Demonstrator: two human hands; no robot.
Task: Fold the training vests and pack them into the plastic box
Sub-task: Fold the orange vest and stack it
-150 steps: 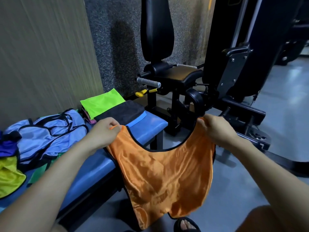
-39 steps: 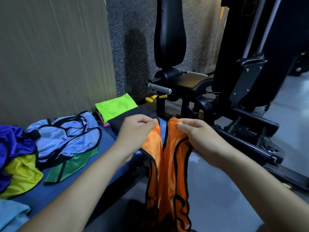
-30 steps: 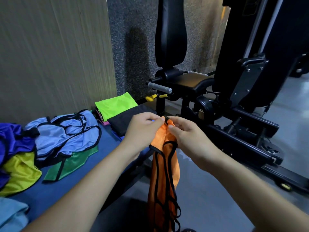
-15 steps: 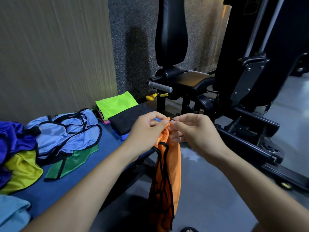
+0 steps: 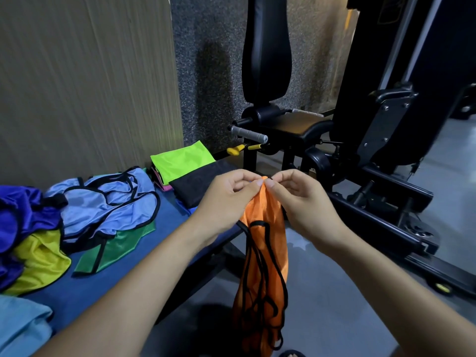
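An orange vest with black trim [image 5: 265, 256] hangs straight down in front of me, gathered lengthwise into a narrow strip over the floor. My left hand [image 5: 226, 202] and my right hand [image 5: 301, 202] both pinch its top edge, fingertips almost touching. On the blue bench [image 5: 85, 287] lies a loose heap of vests: light blue [image 5: 108, 207], dark blue [image 5: 23, 217], yellow [image 5: 38, 261] and green [image 5: 116, 248]. Folded vests, neon green [image 5: 183, 161] and black [image 5: 201, 181], are stacked at the bench's far end. No plastic box is in view.
A black gym machine [image 5: 381, 140] with a padded seat and back stands right behind the bench. Its base rails run along the grey floor at the right. A wood-panel wall [image 5: 85, 81] closes off the left side. A pale blue cloth [image 5: 20, 328] lies at the lower left.
The vest was spread wide between my hands five seconds ago. My hands have since come together, doubling it lengthwise into a narrow hanging strip, and now pinch its top side by side.
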